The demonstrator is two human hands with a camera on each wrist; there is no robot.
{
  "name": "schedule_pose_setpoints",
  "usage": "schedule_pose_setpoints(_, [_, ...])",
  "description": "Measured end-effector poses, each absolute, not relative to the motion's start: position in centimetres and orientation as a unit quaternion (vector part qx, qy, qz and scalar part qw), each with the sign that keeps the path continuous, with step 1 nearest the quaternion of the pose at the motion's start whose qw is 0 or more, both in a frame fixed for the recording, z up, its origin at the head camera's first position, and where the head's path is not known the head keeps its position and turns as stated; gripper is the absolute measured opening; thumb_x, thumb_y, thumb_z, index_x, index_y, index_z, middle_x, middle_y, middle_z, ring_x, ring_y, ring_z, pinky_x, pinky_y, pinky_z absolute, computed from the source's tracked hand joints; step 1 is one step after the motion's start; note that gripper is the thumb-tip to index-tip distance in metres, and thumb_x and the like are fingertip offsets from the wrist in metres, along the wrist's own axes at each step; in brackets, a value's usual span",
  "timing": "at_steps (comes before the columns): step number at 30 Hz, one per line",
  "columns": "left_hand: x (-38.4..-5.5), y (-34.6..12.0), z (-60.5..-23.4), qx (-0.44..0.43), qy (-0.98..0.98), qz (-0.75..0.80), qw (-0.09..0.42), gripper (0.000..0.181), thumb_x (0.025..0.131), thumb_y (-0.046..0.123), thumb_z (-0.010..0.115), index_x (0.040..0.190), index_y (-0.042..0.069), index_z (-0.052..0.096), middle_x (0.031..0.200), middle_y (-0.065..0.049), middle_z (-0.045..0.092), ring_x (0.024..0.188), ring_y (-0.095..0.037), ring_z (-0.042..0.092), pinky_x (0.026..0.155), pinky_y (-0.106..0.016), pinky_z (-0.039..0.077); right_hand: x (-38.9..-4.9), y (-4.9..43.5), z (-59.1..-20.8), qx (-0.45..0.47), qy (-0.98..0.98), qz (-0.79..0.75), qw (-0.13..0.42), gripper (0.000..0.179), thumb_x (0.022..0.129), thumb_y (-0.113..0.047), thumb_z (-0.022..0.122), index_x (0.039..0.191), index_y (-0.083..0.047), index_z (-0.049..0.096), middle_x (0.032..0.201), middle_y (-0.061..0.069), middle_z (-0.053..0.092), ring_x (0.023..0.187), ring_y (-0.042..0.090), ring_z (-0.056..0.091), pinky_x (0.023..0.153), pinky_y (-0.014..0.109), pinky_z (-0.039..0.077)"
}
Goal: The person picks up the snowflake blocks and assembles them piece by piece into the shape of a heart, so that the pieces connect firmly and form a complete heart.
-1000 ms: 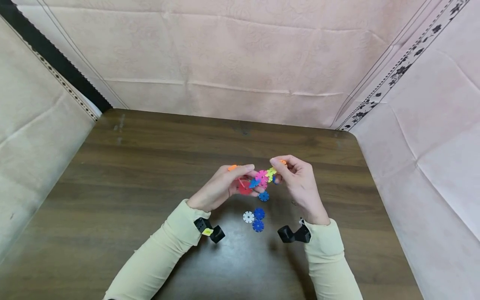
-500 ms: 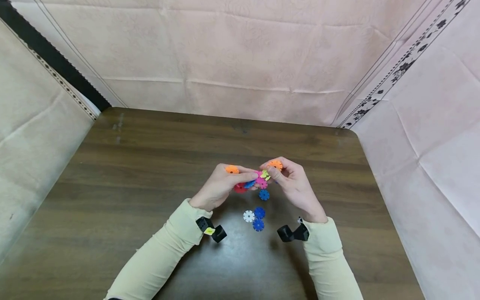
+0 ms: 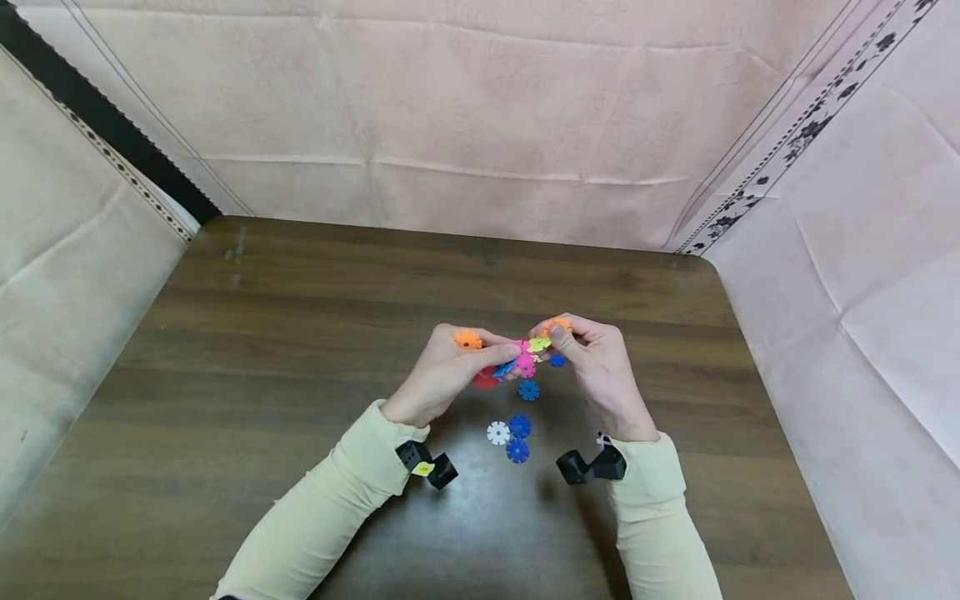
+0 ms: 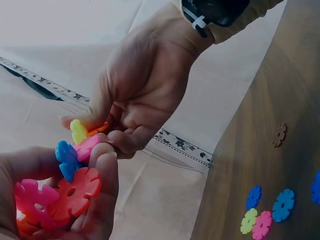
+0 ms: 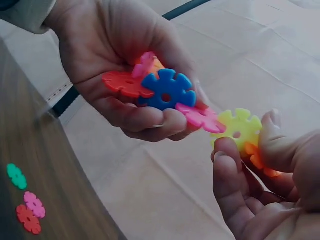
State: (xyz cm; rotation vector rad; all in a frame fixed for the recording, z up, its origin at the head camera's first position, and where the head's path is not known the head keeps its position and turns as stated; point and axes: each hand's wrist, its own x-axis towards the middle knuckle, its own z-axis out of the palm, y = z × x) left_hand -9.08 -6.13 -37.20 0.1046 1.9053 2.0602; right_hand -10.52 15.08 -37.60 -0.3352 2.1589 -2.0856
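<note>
Slotted plastic flower discs are joined in a chain between the two hands, raised above the table. My left hand (image 3: 442, 373) holds one end, where a red disc (image 5: 125, 84), a blue disc (image 5: 167, 90) and a pink disc (image 5: 201, 118) show. An orange disc (image 3: 467, 339) sticks up behind its thumb. My right hand (image 3: 596, 367) pinches a yellow disc (image 5: 237, 128) between thumb and fingers. An orange disc (image 5: 259, 161) joined to it is partly covered by those fingers. The yellow disc's edge meets the pink one. In the left wrist view, another pink disc (image 4: 36, 202) lies in the left palm.
Loose discs lie on the brown wooden table (image 3: 337, 317): a white one (image 3: 498, 432) and two blue ones beside it, and another blue disc (image 3: 528, 390) nearer the hands. Light cloth (image 3: 450, 125) hangs behind the table and along both sides.
The right hand moved left towards the left hand, then slightly back right, still pinching the yellow disc. The left hand shifted slightly and turned its orange disc more into view.
</note>
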Motion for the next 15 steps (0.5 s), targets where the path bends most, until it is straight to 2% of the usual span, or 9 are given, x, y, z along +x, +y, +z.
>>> schedule_pose_setpoints(3, [-9.14,-6.04,-36.97,0.043,0.672,0.719,0.172,0.024,0.086,0.029,0.076,0.100,0.010,0.077,0.097,-0.011,0.073,0.091,-0.036,0.068,0.071,-0.034,0.054,-10.50,15.50,-37.37,-0.129,0.723,-0.676,0.062,0.030,0.097,-0.027,0.059,0.104,0.001,0.070,0.097,0.010,0.069,0.084,0.030,0.061,0.074,0.030,0.053])
schedule_pose_setpoints(9, [-9.19,-6.03,-37.10,0.024,0.682,0.713,0.159,0.023,0.085,0.028,0.076,0.099,0.009,0.077,0.093,-0.007,0.074,0.086,-0.031,0.068,0.072,-0.033,0.053,-9.83,15.84,-37.00,-0.171,0.740,-0.642,0.108,0.023,0.096,-0.022,0.062,0.114,-0.008,0.064,0.107,0.012,0.067,0.096,0.040,0.061,0.085,0.034,0.054])
schedule_pose_setpoints(12, [-9.20,-6.17,-37.05,0.025,0.681,0.714,0.161,0.022,0.085,0.027,0.077,0.098,0.009,0.077,0.093,-0.007,0.074,0.085,-0.031,0.068,0.072,-0.033,0.054,-9.72,15.47,-37.00,-0.158,0.738,-0.647,0.108,0.026,0.094,-0.024,0.066,0.113,-0.006,0.064,0.103,0.014,0.067,0.094,0.037,0.062,0.085,0.035,0.054])
schedule_pose_setpoints(15, [-9.25,-6.39,-36.83,0.049,0.681,0.709,0.178,0.024,0.085,0.029,0.077,0.098,0.009,0.077,0.092,-0.008,0.074,0.085,-0.031,0.068,0.074,-0.036,0.054,-9.87,15.77,-37.08,-0.146,0.709,-0.682,0.106,0.025,0.096,-0.023,0.062,0.108,-0.002,0.066,0.098,0.013,0.068,0.088,0.029,0.065,0.082,0.033,0.054])
